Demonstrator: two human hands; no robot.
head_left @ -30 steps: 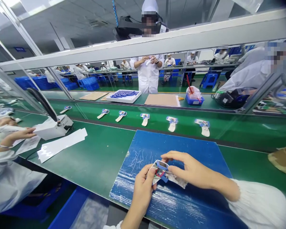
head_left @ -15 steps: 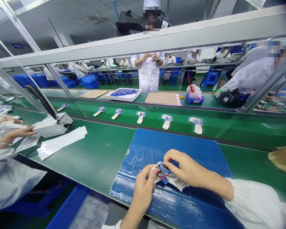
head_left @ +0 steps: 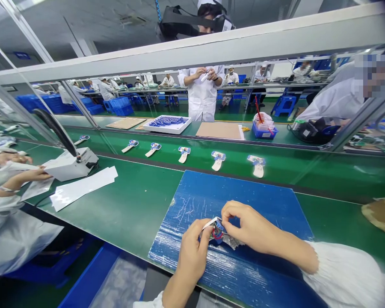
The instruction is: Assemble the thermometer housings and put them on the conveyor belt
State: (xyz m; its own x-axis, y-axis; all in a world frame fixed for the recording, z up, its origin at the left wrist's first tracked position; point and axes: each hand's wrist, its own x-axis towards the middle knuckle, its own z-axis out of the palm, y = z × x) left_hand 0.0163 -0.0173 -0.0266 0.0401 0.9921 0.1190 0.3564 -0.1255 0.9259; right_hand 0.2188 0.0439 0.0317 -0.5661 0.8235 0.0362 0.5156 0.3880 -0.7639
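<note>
Above a scratched blue mat (head_left: 192, 196), both of my hands are on a small white device housing (head_left: 208, 223) with its inside exposed. Red and dark wires and blue parts show in it, and a crumpled, silvery-white piece (head_left: 232, 241) lies beneath its right side. My left hand (head_left: 194, 246) grips the housing's left side between thumb and fingers. At its upper right, my right hand (head_left: 244, 222) is closed in a pinch by a blue part (head_left: 220, 224); the fingertips hide what they pinch.
Beyond the mat, several gun-shaped white-and-blue housings (head_left: 218, 160) lie along a green conveyor belt (head_left: 160, 164). A white tray of blue parts (head_left: 167, 124), cardboard (head_left: 220, 130) and a blue bin (head_left: 265, 130) sit behind. At left, a co-worker's hand (head_left: 32, 174) is near a grey-white box (head_left: 75, 164).
The housings on the belt have shifted left. In my hands the device has turned slightly, so less of its lower blue part and crumpled piece shows. My hands have barely moved.
</note>
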